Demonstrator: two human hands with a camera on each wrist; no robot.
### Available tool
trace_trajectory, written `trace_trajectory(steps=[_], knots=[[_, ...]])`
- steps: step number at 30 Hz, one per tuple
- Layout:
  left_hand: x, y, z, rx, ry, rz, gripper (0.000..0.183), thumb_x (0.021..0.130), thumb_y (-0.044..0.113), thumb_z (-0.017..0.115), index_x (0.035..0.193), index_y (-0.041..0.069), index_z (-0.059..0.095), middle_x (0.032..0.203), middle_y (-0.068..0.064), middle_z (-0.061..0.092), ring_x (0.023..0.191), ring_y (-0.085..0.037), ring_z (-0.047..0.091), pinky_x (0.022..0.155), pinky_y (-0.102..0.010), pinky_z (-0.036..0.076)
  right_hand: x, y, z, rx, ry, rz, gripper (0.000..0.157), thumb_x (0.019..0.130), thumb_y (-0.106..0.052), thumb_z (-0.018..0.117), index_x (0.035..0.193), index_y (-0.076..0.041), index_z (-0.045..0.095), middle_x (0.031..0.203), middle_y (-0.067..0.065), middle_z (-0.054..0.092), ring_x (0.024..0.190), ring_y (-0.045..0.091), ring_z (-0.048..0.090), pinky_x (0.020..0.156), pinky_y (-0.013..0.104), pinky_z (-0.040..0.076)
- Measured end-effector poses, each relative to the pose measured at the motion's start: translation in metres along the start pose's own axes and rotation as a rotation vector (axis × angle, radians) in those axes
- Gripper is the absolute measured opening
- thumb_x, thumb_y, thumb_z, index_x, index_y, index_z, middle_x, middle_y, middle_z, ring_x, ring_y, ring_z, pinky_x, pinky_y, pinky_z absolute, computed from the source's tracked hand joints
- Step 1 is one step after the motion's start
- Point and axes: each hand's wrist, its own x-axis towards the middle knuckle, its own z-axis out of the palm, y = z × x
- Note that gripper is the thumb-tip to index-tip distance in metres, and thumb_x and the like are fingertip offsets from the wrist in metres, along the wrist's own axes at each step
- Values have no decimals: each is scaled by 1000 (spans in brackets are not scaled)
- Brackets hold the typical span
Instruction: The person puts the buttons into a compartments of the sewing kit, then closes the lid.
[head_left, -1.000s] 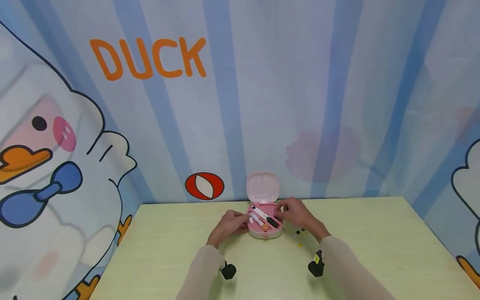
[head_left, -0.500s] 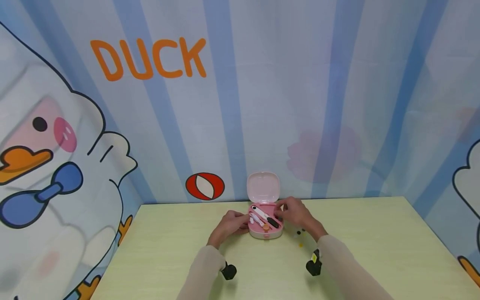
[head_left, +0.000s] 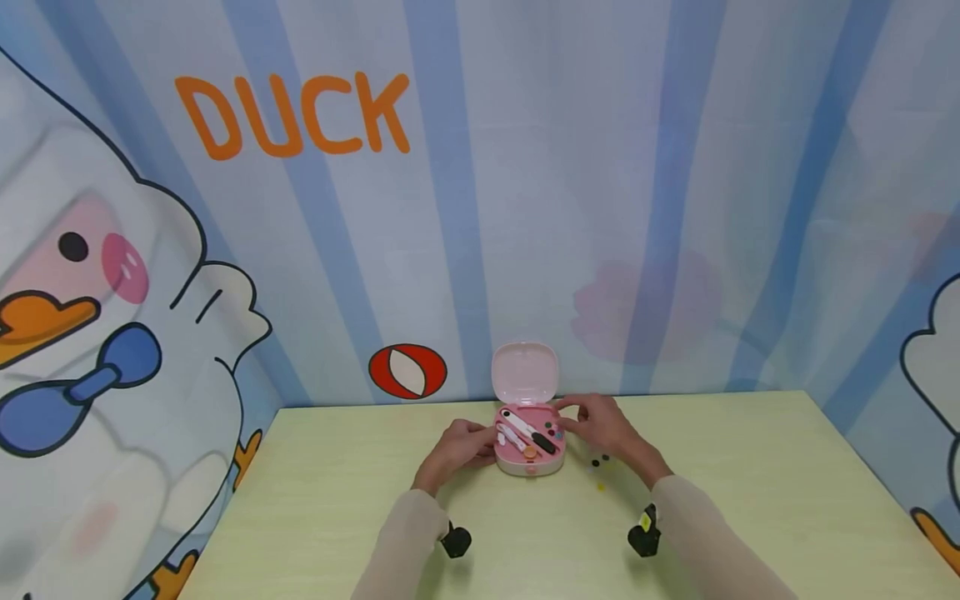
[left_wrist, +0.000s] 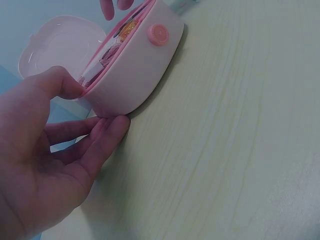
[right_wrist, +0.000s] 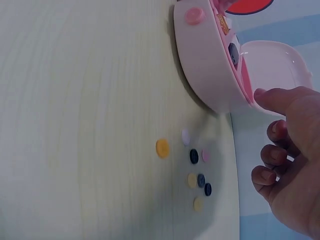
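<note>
A small pink-and-white sewing box [head_left: 530, 470] stands on the table with its lid [head_left: 525, 373] raised at the back. Inside lie a white-and-black tool [head_left: 528, 429], a small orange item [head_left: 530, 452] and several little buttons [head_left: 551, 431] in the right compartment. My left hand [head_left: 459, 446] holds the box's left side, thumb at the rim and fingers low on the wall. At the right rim is my right hand [head_left: 598, 423], thumb tip at the edge, other fingers loosely bent in the right wrist view; nothing shows between them.
Several loose buttons, among them an orange button [right_wrist: 162, 148] and a black button [right_wrist: 194, 156], lie on the table [head_left: 525, 542] to the box's right. A printed curtain [head_left: 525, 167] hangs close behind the box.
My right hand has drawn back rightward from the box's right compartment, and its thumb and finger have spread. The buttons there now show. My left hand has stayed in place.
</note>
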Motion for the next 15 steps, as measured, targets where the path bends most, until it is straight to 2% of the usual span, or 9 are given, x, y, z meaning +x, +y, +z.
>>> trace_trajectory(steps=[6, 11, 15], knots=[[0, 0, -1, 0, -1, -9, 53, 102, 36, 68, 133, -6, 60, 106, -11, 71, 96, -22, 70, 89, -34, 61, -12, 11, -8, 24, 17, -40, 37, 99, -21, 73, 134, -7, 68, 69, 0, 53, 55, 14, 44, 49, 27, 36], [0, 0, -1, 22, 11, -4, 51, 102, 36, 67, 132, -6, 61, 106, -11, 71, 95, -22, 70, 90, -33, 60, -22, 23, -13, 22, 57, -91, 35, 99, -16, 73, 131, -5, 69, 64, -1, 53, 51, 13, 43, 48, 27, 36], [1, -1, 0, 24, 14, -10, 51, 102, 36, 67, 132, -6, 61, 105, -11, 71, 95, -22, 70, 89, -33, 61, -31, 32, -17, 19, 70, -100, 32, 98, -14, 72, 127, -1, 69, 63, -2, 52, 51, 12, 43, 50, 28, 37]])
